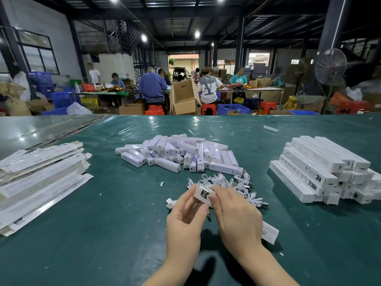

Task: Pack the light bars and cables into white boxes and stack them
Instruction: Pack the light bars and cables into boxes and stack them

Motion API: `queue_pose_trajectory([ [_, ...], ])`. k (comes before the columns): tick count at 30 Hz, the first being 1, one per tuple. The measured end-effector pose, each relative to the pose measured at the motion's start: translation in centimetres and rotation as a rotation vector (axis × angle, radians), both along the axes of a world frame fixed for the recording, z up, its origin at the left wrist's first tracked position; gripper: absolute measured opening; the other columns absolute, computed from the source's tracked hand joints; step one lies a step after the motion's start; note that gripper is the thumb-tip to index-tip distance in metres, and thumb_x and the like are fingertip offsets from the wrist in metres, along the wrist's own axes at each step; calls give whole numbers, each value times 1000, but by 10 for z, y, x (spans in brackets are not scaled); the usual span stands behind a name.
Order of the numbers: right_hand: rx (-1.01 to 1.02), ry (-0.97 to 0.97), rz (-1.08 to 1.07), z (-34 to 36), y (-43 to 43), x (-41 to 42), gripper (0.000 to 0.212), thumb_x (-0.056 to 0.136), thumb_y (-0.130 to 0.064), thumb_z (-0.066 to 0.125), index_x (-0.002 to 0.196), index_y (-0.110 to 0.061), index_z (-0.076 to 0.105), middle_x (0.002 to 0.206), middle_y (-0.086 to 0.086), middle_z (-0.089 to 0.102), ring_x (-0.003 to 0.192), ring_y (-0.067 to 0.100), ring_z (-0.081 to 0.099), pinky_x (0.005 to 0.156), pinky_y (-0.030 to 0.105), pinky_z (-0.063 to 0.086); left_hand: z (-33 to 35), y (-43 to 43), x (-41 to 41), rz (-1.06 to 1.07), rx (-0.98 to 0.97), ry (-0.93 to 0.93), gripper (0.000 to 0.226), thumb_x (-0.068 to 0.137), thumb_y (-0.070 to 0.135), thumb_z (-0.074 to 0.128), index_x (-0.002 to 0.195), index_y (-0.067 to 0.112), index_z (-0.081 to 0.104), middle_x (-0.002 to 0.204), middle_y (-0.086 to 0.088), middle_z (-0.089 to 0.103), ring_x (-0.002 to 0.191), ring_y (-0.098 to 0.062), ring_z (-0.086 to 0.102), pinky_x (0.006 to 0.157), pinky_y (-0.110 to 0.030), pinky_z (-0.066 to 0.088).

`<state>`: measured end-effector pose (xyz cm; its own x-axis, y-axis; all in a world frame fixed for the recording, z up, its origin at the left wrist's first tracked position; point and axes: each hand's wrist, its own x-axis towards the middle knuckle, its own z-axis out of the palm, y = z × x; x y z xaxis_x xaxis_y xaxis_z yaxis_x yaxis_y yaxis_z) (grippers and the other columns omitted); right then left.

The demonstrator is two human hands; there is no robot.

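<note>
Nearest the camera, two bare forearms reach out over the dark green table cover (103, 223). The left hand (185, 219) and right hand (235, 215) meet on one long white cardboard box (203, 194). The left hand pinches the box's far end between thumb and curled fingers. The right hand's fingers curl over the same end from the other side, beside the black printed label. The box runs back under the right hand, and its near end shows past the right wrist, low over the table. Whether the end flap is tucked in cannot be told.

Just beyond the hands lies a heap of white coiled cables (226, 182), with a few loose ones spilling out to the left and right. Behind it sits a pile of short white light bars (181, 153), jumbled at all angles. To the right, well apart from the hands, is a stack of closed white boxes (321, 170), laid in crossed layers. To the left lie flat unfolded white cartons (41, 178) in a loose, fanned heap. Small white paper scraps dot the cover.

Beyond the table edge, people sit at work tables among blue plastic crates (233, 109), red stools (267, 107) and brown cardboard boxes (183, 98). A standing fan (331, 67) is at the right.
</note>
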<state>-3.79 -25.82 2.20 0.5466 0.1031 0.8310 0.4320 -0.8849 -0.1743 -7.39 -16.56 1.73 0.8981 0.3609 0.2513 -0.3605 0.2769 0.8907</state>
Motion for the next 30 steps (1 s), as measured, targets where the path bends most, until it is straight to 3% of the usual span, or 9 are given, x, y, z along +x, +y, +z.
queue_pose_trajectory([
  [3, -2, -29, 12, -1, 0, 0, 68, 100, -41, 8, 77, -20, 69, 62, -6, 61, 49, 17, 59, 38, 18, 38, 1, 0, 0, 11, 24, -20, 33, 81, -12, 59, 100, 15, 62, 84, 0, 75, 75, -5, 67, 68, -13, 51],
  [9, 64, -35, 21, 0, -3, -1, 59, 98, -42, 19, 80, -19, 69, 65, -5, 64, 52, 17, 61, 40, 17, 40, -1, -5, -2, -39, -7, -35, 42, 83, -9, 58, 103, 27, 66, 99, 3, 73, 94, -6, 68, 78, -16, 52],
  [14, 22, -53, 35, -3, 0, -2, 65, 99, -43, 13, 78, -18, 70, 64, -6, 63, 52, 18, 61, 41, 18, 41, 0, -1, 4, 121, -86, 30, 31, 78, -4, 66, 82, 26, 73, 84, 0, 75, 77, -10, 70, 79, -30, 57],
  [17, 27, -61, 42, -3, 3, -2, 65, 99, -43, 14, 79, -19, 71, 63, -5, 62, 51, 19, 60, 41, 18, 41, 1, 1, 7, 185, -64, 27, 33, 75, -5, 68, 72, 28, 74, 78, 2, 74, 70, -7, 68, 70, -17, 56],
  [20, 18, -56, 40, -3, 3, -2, 63, 99, -42, 16, 81, -20, 72, 62, -5, 60, 50, 18, 58, 40, 18, 39, 1, 4, 8, 190, -21, 16, 29, 76, -6, 67, 75, 22, 74, 78, 3, 74, 71, -5, 68, 68, -13, 54],
  [23, 1, -45, 54, -3, 3, -1, 46, 91, -42, 33, 86, -19, 73, 67, -7, 64, 56, 17, 62, 44, 19, 41, 0, 5, 10, 150, -103, 39, 25, 77, -6, 65, 77, 17, 73, 79, -1, 74, 71, -6, 68, 68, -18, 56],
  [27, -193, -26, 141, -9, -9, 5, 35, 70, -36, 70, 96, -12, 72, 84, -3, 69, 73, 19, 65, 69, 25, 48, 8, 22, 22, 182, -292, 69, 15, 80, -5, 62, 80, 8, 68, 67, 0, 72, 59, -8, 66, 56, -19, 55],
  [30, -262, 47, 77, -12, -18, 9, 40, 47, -38, 89, 77, -17, 71, 72, -5, 66, 64, 21, 62, 57, 29, 52, 7, 48, 30, 249, -318, 66, 11, 85, -1, 60, 82, 8, 65, 63, 2, 71, 57, -6, 66, 54, -19, 55],
])
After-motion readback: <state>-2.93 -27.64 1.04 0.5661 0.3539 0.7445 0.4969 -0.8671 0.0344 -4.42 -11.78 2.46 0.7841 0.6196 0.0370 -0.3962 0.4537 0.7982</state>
